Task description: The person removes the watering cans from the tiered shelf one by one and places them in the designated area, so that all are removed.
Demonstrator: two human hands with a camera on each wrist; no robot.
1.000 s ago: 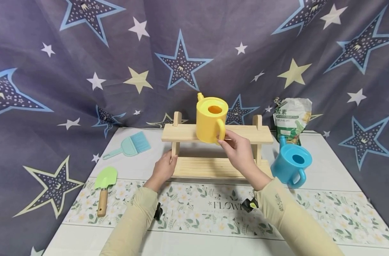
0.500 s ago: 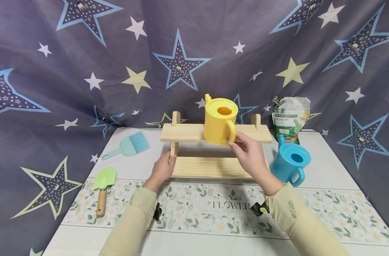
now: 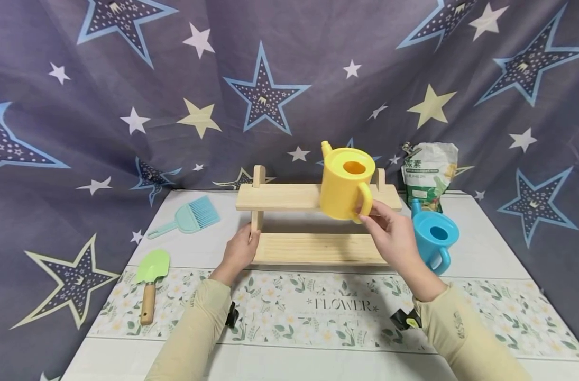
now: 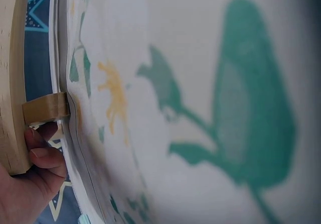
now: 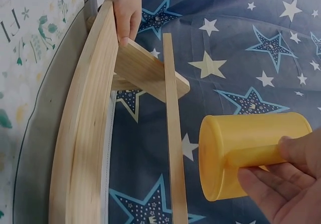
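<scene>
My right hand [image 3: 397, 233] pinches the handle of a yellow watering can [image 3: 343, 185], fingertips at the handle's lower part. The can is upright, in front of the right part of a two-tier wooden shelf's top board [image 3: 279, 197]. From the right wrist view, a gap separates the yellow can [image 5: 251, 128] from the top board [image 5: 173, 133]. At the shelf's left end, my left hand [image 3: 238, 248] grips the frame by the upright. In the left wrist view, its curled fingers [image 4: 47, 157] lie against the wood [image 4: 12, 83].
A blue watering can [image 3: 434, 235] stands right of the shelf, before a white-and-green bag [image 3: 429, 174] with a clip. At left lie a teal brush [image 3: 188, 218] and a green trowel [image 3: 153, 264] with a wooden handle. A starry curtain [image 3: 289, 69] hangs behind the table.
The yellow watering can has moved right and slightly toward me in my right hand, along the shelf's top board. My left hand stays on the shelf's left end.
</scene>
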